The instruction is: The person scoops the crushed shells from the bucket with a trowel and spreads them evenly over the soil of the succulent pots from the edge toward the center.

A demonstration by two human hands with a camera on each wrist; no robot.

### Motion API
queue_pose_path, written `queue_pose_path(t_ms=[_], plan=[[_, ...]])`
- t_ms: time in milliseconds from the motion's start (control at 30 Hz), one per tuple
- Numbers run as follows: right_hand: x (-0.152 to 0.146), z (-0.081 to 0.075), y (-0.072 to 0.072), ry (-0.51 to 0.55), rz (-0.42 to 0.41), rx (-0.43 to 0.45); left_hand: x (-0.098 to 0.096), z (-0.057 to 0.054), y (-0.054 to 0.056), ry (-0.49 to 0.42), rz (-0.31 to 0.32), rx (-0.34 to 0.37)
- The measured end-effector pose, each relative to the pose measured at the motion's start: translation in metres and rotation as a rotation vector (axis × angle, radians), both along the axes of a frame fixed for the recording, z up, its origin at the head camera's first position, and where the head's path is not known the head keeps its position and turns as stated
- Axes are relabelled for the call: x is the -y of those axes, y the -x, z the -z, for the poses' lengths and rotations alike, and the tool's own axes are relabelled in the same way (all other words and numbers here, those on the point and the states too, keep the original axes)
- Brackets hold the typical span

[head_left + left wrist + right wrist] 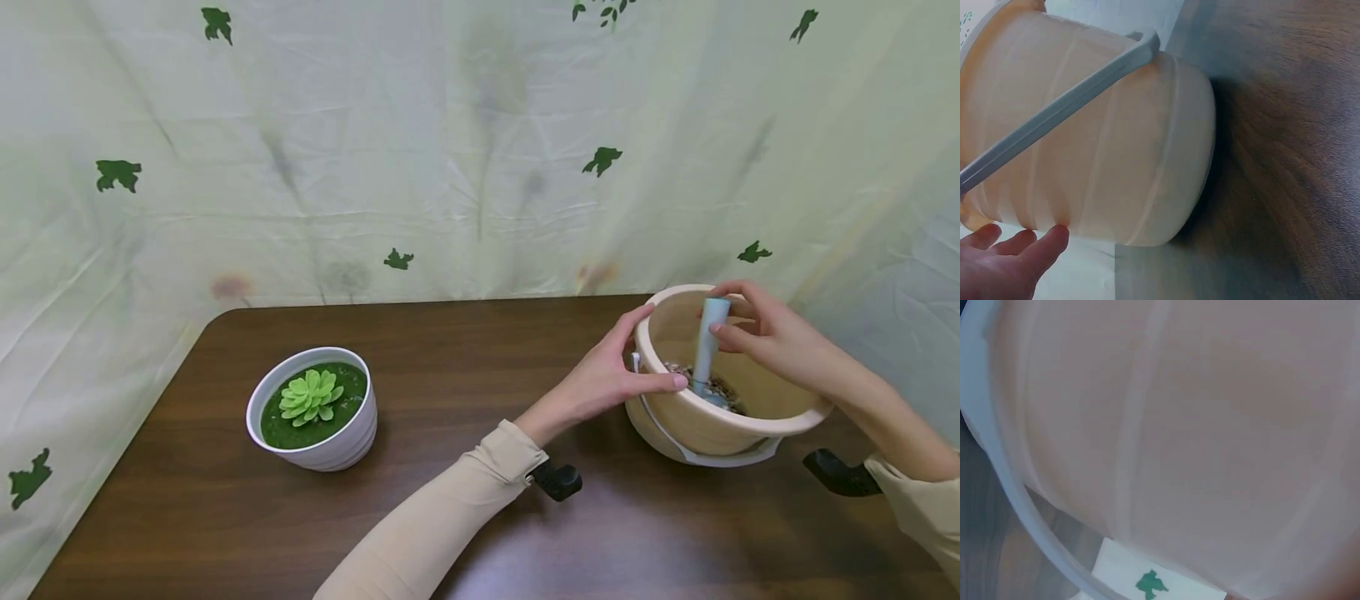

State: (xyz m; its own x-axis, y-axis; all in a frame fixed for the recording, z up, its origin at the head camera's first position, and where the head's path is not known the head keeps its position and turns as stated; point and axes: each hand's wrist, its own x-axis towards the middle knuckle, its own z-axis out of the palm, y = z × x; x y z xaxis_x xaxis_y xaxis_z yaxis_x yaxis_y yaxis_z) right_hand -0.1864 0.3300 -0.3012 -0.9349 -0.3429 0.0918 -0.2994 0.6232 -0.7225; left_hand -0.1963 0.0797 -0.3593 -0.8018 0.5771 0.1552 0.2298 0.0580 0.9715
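Observation:
At the right of the table stands a beige bucket (738, 437) with a pale grey carrying handle (1066, 103) hanging along its side. Small pebbles (727, 392) lie inside it. My left hand (600, 375) holds the bucket at its left side, thumb over the rim and fingers spread along the wall. Over the bucket's opening, my right hand (776, 337) grips the light blue handle of a small shovel (708, 346) between thumb and fingers. The shovel stands nearly upright, its lower end among the pebbles. Only the bucket's outer wall (1210, 425) fills most of the right wrist view.
A white pot (330, 454) with a green succulent (311, 397) stands on the left of the brown wooden table (450, 358). Behind the table hangs a pale curtain (420, 150) with green leaf shapes. Black devices (557, 481) are worn at both wrists.

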Motion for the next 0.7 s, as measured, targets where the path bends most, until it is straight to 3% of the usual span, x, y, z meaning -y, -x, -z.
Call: queue_pose_path(t_ms=[167,400,500,700], plan=[[0.0021,0.0007,-0.0018,0.133,-0.048,0.064,0.0008,-0.0014,0.0002,-0.002,0.022,0.045],[0.0018,0.0011,-0.0022,0.097,-0.109,0.037,0.0013,-0.0021,0.0,-0.008,0.032,0.059],[0.002,0.0025,-0.003,0.096,-0.097,0.015,0.0012,-0.0014,0.0003,-0.019,0.033,0.064],[0.0005,0.0015,-0.0055,0.123,0.014,-0.027,-0.0001,0.0005,0.0023,-0.038,0.034,0.073]])
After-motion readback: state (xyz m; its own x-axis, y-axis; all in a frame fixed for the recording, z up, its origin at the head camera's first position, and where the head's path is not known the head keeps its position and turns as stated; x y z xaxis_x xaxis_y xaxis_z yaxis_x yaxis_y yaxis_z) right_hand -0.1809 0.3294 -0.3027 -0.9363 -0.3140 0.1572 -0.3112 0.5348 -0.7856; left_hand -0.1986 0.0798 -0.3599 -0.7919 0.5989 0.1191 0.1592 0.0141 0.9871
